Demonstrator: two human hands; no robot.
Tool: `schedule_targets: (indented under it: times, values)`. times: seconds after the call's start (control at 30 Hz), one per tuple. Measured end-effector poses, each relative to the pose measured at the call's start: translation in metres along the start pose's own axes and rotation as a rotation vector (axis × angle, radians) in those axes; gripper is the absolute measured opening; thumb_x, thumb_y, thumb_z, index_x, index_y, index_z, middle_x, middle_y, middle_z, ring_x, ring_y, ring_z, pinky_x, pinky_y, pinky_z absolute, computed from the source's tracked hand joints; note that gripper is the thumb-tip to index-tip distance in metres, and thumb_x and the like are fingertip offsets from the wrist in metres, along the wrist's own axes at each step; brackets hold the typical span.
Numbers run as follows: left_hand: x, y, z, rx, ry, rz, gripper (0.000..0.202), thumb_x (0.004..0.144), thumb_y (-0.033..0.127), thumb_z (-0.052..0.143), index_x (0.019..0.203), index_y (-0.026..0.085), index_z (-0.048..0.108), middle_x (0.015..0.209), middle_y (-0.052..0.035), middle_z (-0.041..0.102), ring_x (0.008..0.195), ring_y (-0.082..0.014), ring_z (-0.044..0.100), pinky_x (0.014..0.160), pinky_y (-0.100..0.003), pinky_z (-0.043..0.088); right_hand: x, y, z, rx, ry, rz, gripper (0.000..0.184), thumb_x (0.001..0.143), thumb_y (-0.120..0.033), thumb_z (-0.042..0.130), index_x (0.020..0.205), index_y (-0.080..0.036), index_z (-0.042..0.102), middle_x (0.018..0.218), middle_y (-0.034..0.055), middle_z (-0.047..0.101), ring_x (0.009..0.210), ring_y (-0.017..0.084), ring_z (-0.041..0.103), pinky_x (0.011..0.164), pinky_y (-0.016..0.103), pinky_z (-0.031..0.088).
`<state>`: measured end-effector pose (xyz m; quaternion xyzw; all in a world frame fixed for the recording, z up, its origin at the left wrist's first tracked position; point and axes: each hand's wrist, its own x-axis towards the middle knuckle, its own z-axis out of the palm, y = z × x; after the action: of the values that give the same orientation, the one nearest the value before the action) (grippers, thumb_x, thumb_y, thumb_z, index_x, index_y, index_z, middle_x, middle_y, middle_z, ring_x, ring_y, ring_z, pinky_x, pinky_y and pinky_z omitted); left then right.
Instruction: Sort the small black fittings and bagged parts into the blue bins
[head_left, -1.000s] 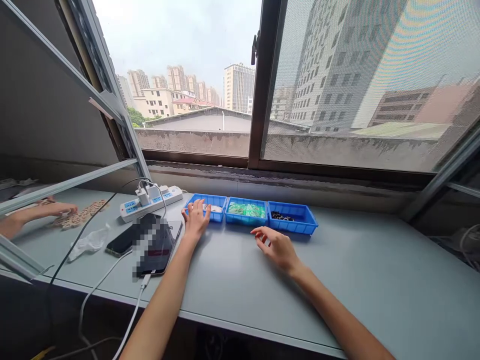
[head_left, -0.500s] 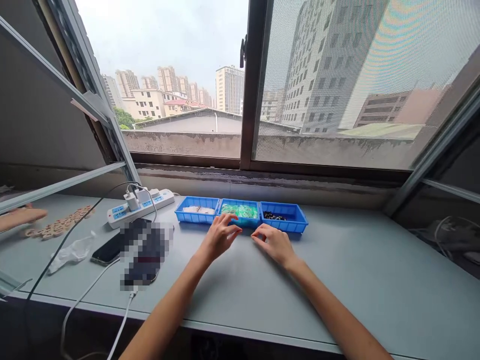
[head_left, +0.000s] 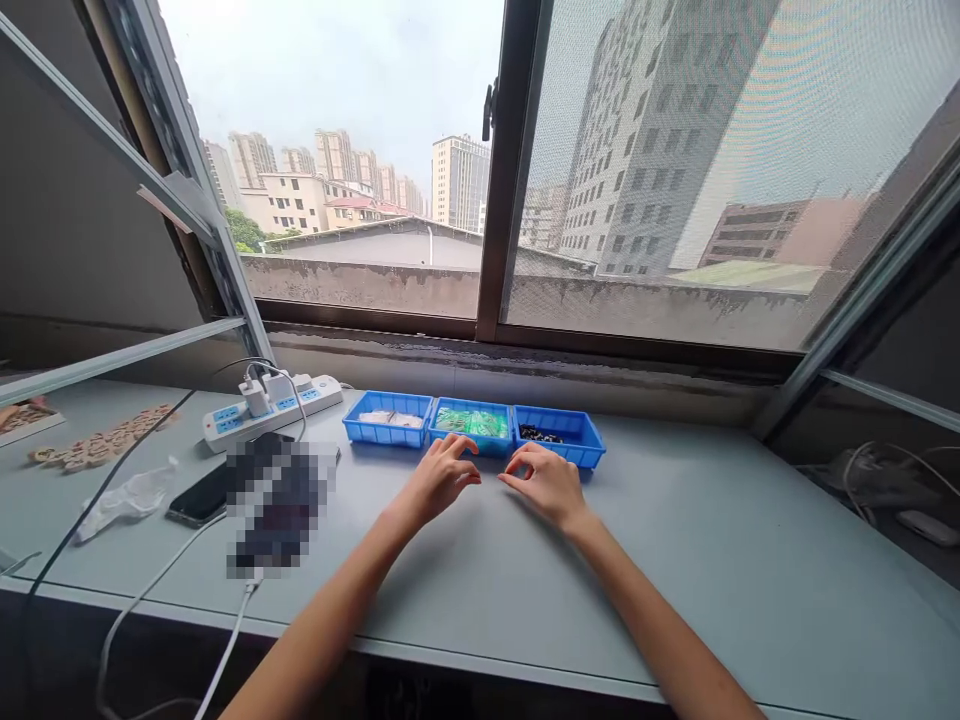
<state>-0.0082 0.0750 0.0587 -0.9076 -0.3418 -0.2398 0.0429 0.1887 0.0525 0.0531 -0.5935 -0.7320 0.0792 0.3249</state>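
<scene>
My left hand [head_left: 444,474] hovers above the table just in front of the blue bins, thumb and forefinger curled together in a pinch. Facing it is my right hand [head_left: 546,484], its thumb and forefinger also brought close together. Anything between the fingertips is too small to make out. A narrow gap separates the two hands. Behind them stand three joined blue bins: the left bin [head_left: 360,432] has whitish packets [head_left: 391,418], the middle one has green-printed clear packets [head_left: 472,422], and the right bin [head_left: 592,456] has small black pieces [head_left: 538,434].
To the left lie a white power strip [head_left: 225,430] with plugs, a dark phone [head_left: 199,497], a blurred-out device [head_left: 281,510], cables, crumpled clear plastic [head_left: 131,500] and small wooden pieces [head_left: 105,440]. Metal frame posts flank the grey table [head_left: 675,560]. A window rises behind.
The view has shifted slightly, so the bins and table items sit a little further left. Both hands keep nearly the same pose. Another person's hand at far left has drawn back toward the edge.
</scene>
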Motion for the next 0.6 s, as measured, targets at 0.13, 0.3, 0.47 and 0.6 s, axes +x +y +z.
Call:
schedule_targets:
  times: [0.13, 0.3, 0.47, 0.6]
  values:
    - [-0.001, 0.001, 0.001, -0.001, 0.036, -0.004, 0.017, 0.086, 0.017, 0.056, 0.08, 0.023, 0.07, 0.102, -0.0055, 0.061, 0.096, -0.0218, 0.055, 0.08, -0.036, 0.046, 0.001, 0.002, 0.003, 0.006, -0.068, -0.057, 0.01, 0.076, -0.028, 0.066, 0.067, -0.025, 0.069, 0.086, -0.0023, 0.067, 0.057, 0.012, 0.058, 0.051, 0.024, 0.033]
    - [-0.002, 0.002, 0.009, -0.03, 0.045, 0.029, 0.012, 0.081, 0.019, 0.064, 0.07, 0.023, 0.069, 0.105, -0.0042, 0.06, 0.095, -0.0209, 0.055, 0.08, -0.034, 0.046, 0.001, 0.006, 0.011, 0.043, -0.188, -0.25, 0.015, 0.082, -0.023, 0.057, 0.075, -0.025, 0.07, 0.089, -0.0009, 0.067, 0.065, 0.012, 0.06, 0.055, 0.023, 0.038]
    - [0.0, 0.001, 0.013, -0.06, 0.027, 0.033, 0.012, 0.072, 0.026, 0.075, 0.064, 0.021, 0.068, 0.105, -0.0042, 0.059, 0.095, -0.021, 0.055, 0.081, -0.034, 0.045, 0.001, 0.009, 0.012, 0.035, -0.202, -0.272, 0.02, 0.086, -0.024, 0.053, 0.078, -0.024, 0.071, 0.09, 0.0, 0.066, 0.068, 0.012, 0.06, 0.057, 0.023, 0.039]
    - [0.002, -0.003, 0.011, -0.069, 0.025, 0.014, 0.01, 0.079, 0.023, 0.068, 0.069, 0.022, 0.069, 0.104, -0.0043, 0.06, 0.096, -0.0206, 0.055, 0.081, -0.034, 0.044, 0.001, 0.008, 0.006, 0.003, -0.193, -0.246, 0.016, 0.079, -0.02, 0.058, 0.072, -0.024, 0.071, 0.092, -0.0005, 0.066, 0.063, 0.011, 0.058, 0.055, 0.023, 0.038]
